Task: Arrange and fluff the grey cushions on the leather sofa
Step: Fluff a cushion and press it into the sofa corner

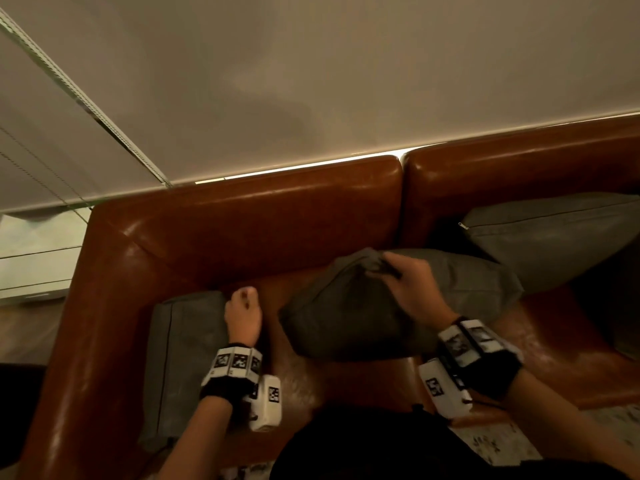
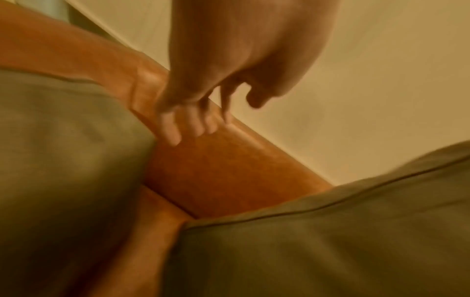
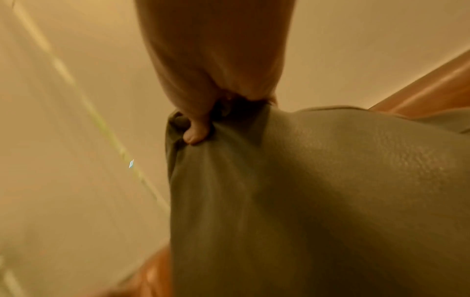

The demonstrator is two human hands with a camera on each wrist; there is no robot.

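Right hand grips cushion (unlabelled).

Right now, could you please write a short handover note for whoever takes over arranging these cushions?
Right hand grips the top corner of the middle cushion, holding it up off the sofa seat.
Left hand is free, fingers loosely curled, beside the left cushion, which lies by the armrest.
A third cushion leans on the backrest at right.
Left to do: fluff and set down the held cushion, then tidy the others.
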